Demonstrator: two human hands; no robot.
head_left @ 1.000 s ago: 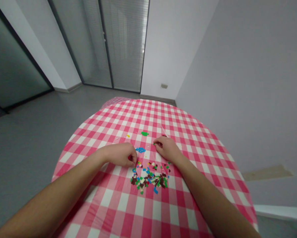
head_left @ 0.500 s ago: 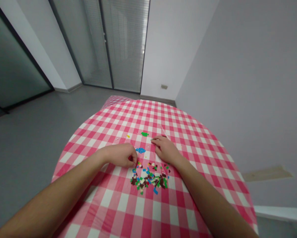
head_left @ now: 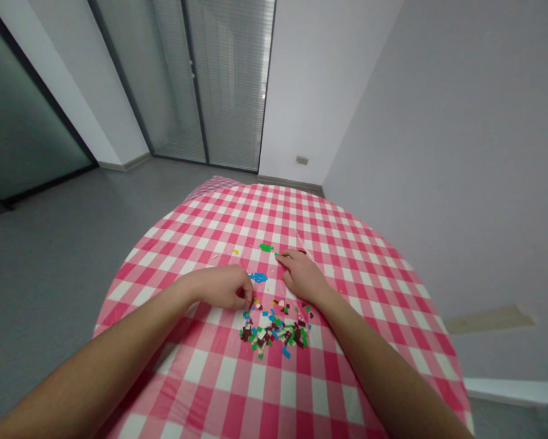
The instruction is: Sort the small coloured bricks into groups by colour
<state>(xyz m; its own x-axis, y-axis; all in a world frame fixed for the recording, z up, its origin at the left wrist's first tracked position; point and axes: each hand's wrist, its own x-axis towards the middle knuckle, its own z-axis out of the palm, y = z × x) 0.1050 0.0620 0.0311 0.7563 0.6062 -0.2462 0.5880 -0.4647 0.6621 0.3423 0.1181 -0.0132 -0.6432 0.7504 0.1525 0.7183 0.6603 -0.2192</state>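
My left hand is closed, its thumb and fingers pinched together at the left edge of a loose pile of small coloured toy bricks. Whatever those fingers hold is hidden. My right hand lies palm down with the fingers stretched out. Its fingertips touch a small green brick. Between the hands is a cluster of blue bricks. Just beyond them sits a green cluster, with a yellow piece to its left. A dark piece shows behind the right hand.
A round table wears a red-and-white checked cloth. Glass panels with dark frames stand beyond it. A plain wall runs close along the right, and grey floor lies to the left.
My right hand has shifted slightly left, and the small green brick now shows at its fingertips. The left hand stays pinched in the same spot by the pile.
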